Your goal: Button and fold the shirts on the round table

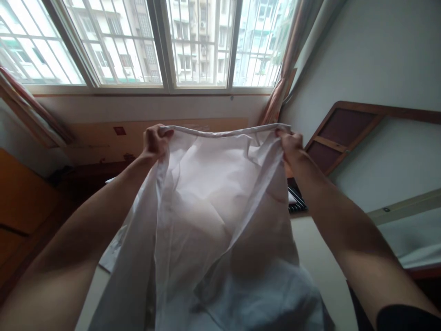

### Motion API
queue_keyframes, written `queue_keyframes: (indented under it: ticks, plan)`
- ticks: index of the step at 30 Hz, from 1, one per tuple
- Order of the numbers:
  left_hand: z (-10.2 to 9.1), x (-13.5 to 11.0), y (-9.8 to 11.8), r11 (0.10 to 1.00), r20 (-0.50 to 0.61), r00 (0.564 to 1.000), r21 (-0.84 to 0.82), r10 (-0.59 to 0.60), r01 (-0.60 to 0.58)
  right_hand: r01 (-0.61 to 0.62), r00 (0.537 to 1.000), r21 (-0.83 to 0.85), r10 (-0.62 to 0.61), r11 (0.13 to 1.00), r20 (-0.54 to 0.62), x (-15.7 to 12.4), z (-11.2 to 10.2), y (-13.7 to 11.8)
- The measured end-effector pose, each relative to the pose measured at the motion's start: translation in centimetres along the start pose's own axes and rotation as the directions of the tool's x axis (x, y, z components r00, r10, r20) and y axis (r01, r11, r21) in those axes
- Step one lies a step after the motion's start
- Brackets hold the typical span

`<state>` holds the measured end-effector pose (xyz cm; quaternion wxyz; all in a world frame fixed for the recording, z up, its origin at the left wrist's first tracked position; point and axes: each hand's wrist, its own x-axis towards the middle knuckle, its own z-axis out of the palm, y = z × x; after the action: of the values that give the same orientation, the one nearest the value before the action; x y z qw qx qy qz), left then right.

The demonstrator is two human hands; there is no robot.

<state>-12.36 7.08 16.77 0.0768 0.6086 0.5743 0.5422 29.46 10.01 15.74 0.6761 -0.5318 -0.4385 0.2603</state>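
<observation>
"Daylight enters through a row of windows (pixel 167 46), with bars and pale buildings (pixel 201 23) outside. What stands around them?"

"A curtain (pixel 277 99) is gathered by the right end. Farther right, a wooden frame with dark panels (pixel 347 123) shows against the pale wall (pixel 389 55). Over on the left is an orange-brown cabinet (pixel 25 193)."

"Where is the white garment (pixel 213 184)?"

"Middle of the view, lifted above a pale surface (pixel 312 243). Its top edge stretches between both hands and sags a little; the rest drops toward the camera in loose folds, thin enough to let light through."

"And the left hand (pixel 155 139)?"

"Closed, pinching the upper left corner."

"The right hand (pixel 290 141) too?"

"Yes, gripping the opposite corner, at nearly the same height. Both arms reach forward, and a black sleeve (pixel 406 317) shows on the right one."

"What's below that hand?"

"Some dark striped cloth (pixel 298 202), partly hidden behind the garment. I can't tell what it is."
</observation>
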Motion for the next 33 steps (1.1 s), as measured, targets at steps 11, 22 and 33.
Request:
queue_keyframes:
  ticks: [11,22,33]
  plan:
    - [1.2,-5.6,-2.2,0.729,0.497,0.849,0.513,0.178,-0.453,0.562,0.709,-0.510,-0.062,0.651,0.703,-11.7,4.7,6.9]
    - [-8.3,-27.7,2.6,0.773,0.949,0.108,-0.170,0.295,-0.612,0.832,-0.013,0.031,-0.036,0.553,0.999,-32.9,-4.8,2.4]
    - [-9.8,-27.1,-0.8,0.971,0.945,0.229,-0.210,0.232,-0.117,0.558,0.419,-0.121,-0.153,0.821,0.895,-33.4,-7.2,2.4]
